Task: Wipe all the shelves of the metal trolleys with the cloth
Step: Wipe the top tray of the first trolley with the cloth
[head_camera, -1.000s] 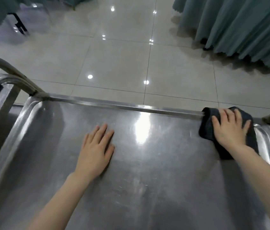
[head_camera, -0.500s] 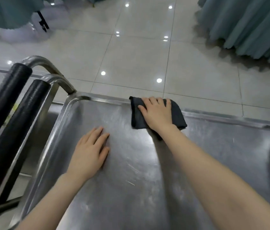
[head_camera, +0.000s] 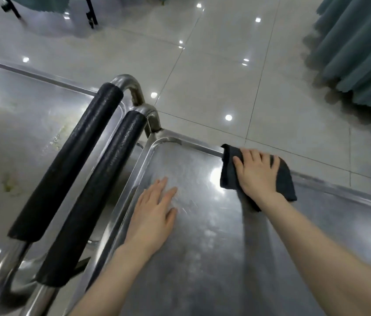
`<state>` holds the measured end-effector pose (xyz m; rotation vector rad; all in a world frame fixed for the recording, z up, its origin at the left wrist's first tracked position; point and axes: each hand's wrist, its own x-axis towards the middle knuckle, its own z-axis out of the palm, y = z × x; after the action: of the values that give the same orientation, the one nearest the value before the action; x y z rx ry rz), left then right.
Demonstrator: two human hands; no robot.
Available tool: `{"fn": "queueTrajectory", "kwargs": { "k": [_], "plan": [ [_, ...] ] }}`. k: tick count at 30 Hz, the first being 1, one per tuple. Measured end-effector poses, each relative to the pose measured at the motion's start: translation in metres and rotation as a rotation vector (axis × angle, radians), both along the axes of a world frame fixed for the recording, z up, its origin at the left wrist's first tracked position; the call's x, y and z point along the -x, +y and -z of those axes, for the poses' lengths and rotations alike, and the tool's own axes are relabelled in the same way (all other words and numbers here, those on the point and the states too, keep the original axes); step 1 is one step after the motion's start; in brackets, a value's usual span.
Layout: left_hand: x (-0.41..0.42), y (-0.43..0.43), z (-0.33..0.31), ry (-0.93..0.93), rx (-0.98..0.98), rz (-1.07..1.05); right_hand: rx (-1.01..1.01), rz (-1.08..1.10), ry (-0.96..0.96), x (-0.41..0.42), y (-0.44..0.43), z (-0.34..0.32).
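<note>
The top shelf (head_camera: 202, 247) of a steel trolley fills the lower middle of the head view. A dark grey folded cloth (head_camera: 284, 179) lies on it against the far rim. My right hand (head_camera: 256, 173) presses flat on the cloth with straight fingers. My left hand (head_camera: 154, 213) rests flat on the bare shelf near the left rim, fingers straight. A second steel trolley's top shelf (head_camera: 20, 133), with yellowish stains, stands to the left.
Two black padded handles (head_camera: 93, 201) (head_camera: 66, 165) on steel tubes stand side by side between the two trolleys. Glossy tiled floor (head_camera: 214, 76) lies beyond. Teal drapery (head_camera: 357, 53) hangs at the upper right, and black furniture legs (head_camera: 91, 14) show at the upper left.
My right hand has slid the cloth along the far rim, from the right corner toward the left. The view has swung left, so the handles and second trolley show. My left hand stays flat.
</note>
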<state>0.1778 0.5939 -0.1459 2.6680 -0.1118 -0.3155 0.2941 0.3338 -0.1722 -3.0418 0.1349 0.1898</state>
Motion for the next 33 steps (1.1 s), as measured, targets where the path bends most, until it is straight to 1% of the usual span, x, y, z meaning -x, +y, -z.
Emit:
{"fn": "queueTrajectory", "kwargs": {
  "k": [4,6,8,11,12,14,17,19,21,23,24,27,29,31,33],
  "plan": [
    [0.000,0.013,-0.002,-0.054,0.001,-0.132,-0.059,-0.124,0.024,-0.041,0.109,0.001],
    [0.001,0.018,-0.004,-0.064,-0.001,-0.175,-0.084,-0.152,0.003,-0.049,0.140,0.002],
    [0.003,0.021,-0.003,-0.042,-0.008,-0.182,-0.097,-0.167,-0.019,-0.049,0.148,0.004],
    [0.005,0.026,-0.002,-0.019,-0.005,-0.169,-0.100,-0.230,-0.043,-0.033,0.119,0.003],
    [0.005,0.027,-0.002,-0.019,0.002,-0.171,-0.092,-0.214,-0.051,-0.024,0.099,0.002],
    [0.005,0.029,0.000,-0.030,0.015,-0.183,-0.060,-0.100,-0.049,-0.002,0.048,0.005],
    [0.006,0.026,0.002,-0.052,0.036,-0.214,-0.048,0.154,0.000,0.031,-0.022,0.003],
    [0.009,0.024,0.002,-0.054,0.053,-0.217,-0.035,0.235,0.017,0.041,-0.033,0.002],
    [0.014,0.024,0.000,-0.052,0.079,-0.225,-0.023,0.224,0.021,0.039,-0.011,0.002],
    [0.023,0.028,-0.003,-0.052,0.104,-0.261,-0.005,0.144,0.028,0.031,0.032,0.002],
    [0.028,0.030,-0.005,-0.058,0.111,-0.280,0.008,0.069,0.027,0.026,0.059,0.002],
    [0.044,0.035,-0.007,-0.106,0.114,-0.319,0.018,-0.251,0.009,0.026,0.146,0.000],
    [0.051,0.039,-0.007,-0.121,0.094,-0.355,-0.030,-0.407,0.012,0.042,0.184,-0.001],
    [0.053,0.040,-0.007,-0.123,0.061,-0.384,-0.069,-0.488,0.007,0.068,0.184,-0.002],
    [0.050,0.038,-0.006,-0.135,0.037,-0.369,-0.091,-0.558,-0.013,0.105,0.156,0.000]
  ]
}}
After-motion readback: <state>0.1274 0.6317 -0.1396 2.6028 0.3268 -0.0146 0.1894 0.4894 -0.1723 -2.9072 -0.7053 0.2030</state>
